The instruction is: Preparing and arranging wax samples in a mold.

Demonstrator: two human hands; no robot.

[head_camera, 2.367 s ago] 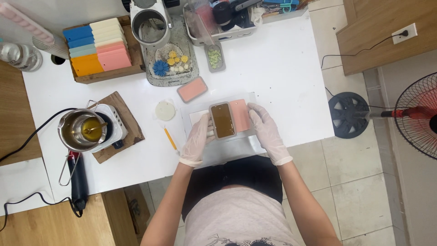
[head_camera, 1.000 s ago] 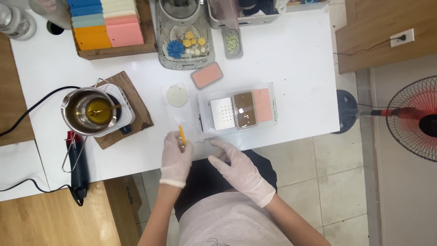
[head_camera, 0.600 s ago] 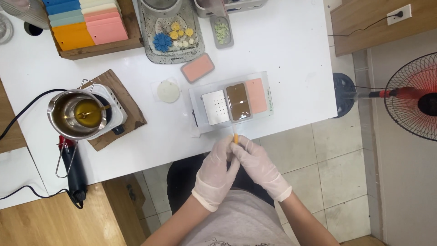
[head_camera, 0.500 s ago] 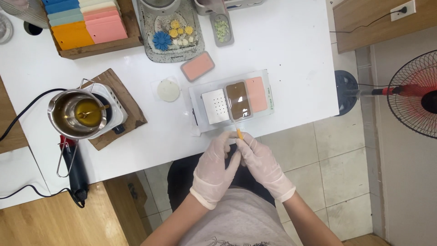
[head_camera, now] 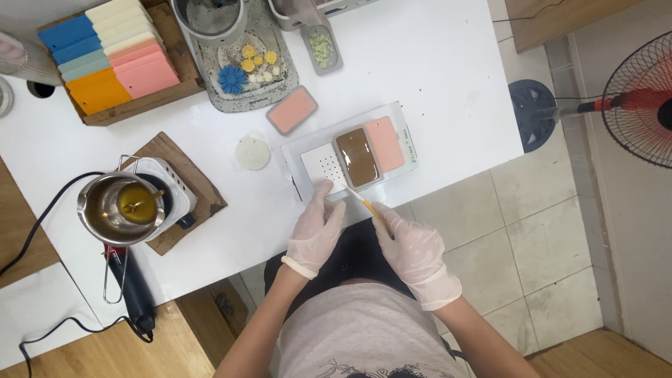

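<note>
Now right hand [head_camera: 417,249] pinches thin orange stick [head_camera: 369,207]

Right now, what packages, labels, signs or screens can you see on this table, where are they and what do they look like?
Label strip: right edge of the white tray, narrow, white with green marks.
Printed marking: front rim of the speckled grey tray holding small flowers, dark lettering.
Wooden box: far left, holding blue, cream, pink and orange slabs.
No screens or signs.
</note>
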